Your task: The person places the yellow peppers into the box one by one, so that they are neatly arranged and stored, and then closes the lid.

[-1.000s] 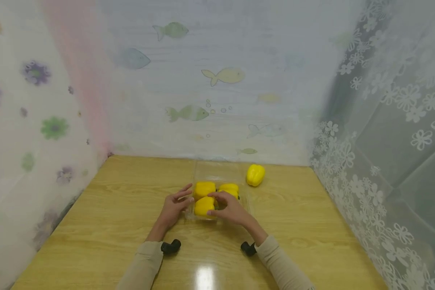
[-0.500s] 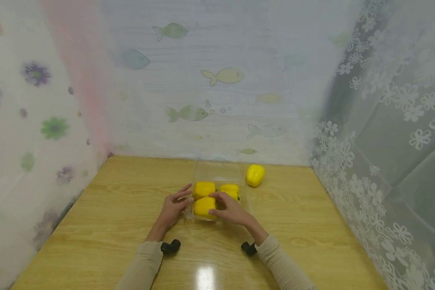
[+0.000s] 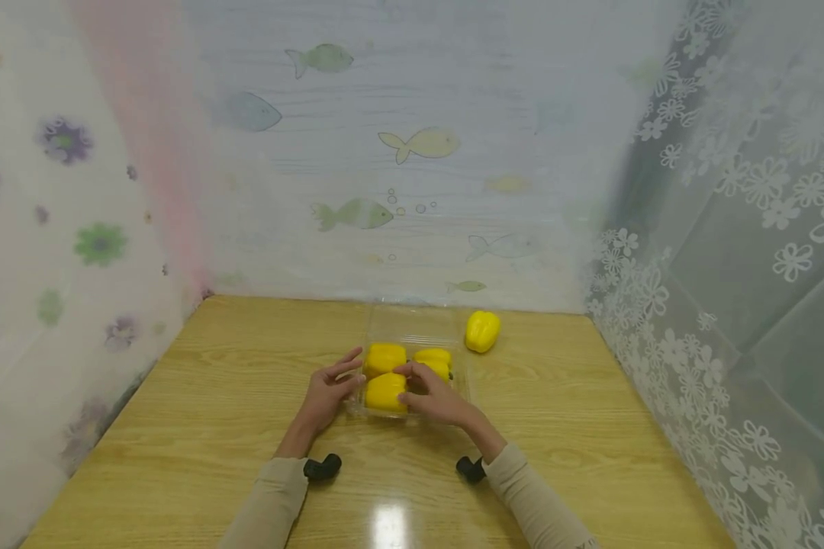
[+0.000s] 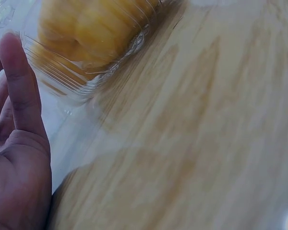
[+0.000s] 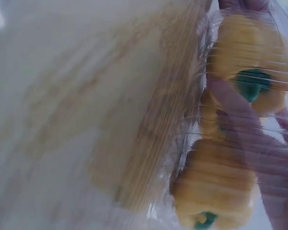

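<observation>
The left hand (image 3: 326, 394), fingers straight and relaxed, rests against the 9 o'clock wall of the clear plastic box (image 3: 456, 381) at the middle of the wooden surface (image 3: 233, 396). Three yellow peppers (image 3: 384, 358) sit inside. The right hand (image 3: 434, 396) reaches in, fingers curled over the near pepper (image 3: 384, 392). The thin box probably flexes and slides; steady its rim. A loose pepper (image 3: 482, 331) lies at 1 o'clock.

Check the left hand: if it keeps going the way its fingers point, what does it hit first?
Probably the clear plastic tray: the left hand already lies at its left wall, fingers aimed at it. Just behind that wall sits the near yellow pepper. Whether they touch is unclear.
</observation>
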`<state>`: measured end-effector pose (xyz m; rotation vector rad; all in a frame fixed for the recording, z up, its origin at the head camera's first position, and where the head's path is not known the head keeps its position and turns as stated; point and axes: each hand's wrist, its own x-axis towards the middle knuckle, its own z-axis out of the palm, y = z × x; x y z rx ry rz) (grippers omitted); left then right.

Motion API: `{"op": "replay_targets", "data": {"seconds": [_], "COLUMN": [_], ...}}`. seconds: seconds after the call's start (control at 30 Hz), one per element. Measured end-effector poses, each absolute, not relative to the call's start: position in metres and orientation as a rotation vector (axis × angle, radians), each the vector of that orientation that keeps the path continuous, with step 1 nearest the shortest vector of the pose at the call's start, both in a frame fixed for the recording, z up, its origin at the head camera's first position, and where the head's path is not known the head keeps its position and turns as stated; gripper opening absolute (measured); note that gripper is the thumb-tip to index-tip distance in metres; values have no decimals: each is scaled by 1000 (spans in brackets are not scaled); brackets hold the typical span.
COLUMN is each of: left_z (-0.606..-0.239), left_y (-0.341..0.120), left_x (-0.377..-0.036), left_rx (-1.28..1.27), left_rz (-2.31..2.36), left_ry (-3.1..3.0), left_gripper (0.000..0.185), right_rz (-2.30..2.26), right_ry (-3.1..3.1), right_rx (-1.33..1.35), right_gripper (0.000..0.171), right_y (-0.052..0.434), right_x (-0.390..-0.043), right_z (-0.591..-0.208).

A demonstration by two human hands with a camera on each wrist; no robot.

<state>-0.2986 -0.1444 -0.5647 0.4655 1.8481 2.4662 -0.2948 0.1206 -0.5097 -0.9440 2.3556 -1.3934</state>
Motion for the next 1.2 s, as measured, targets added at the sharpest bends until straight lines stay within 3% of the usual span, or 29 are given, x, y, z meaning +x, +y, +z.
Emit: {"op": "replay_targets", "data": {"seconds": [0.4,1.2], "left_z": [-566,-568], "left_y": [-143,-144], "left_x": [-298,-298], "left_rx": [475,420], "left_rz": [2481,2441], "left_ry": [1824,1879], "left_gripper": [48,48], "right_rz": [-1519,-1364], "right_ry": [2135,2310], "right_rx": [-934,-966], "right_gripper": [41,50], "right_y": [131,128], "right_x": [-305,-306], "right_z": [-509,-508]}}
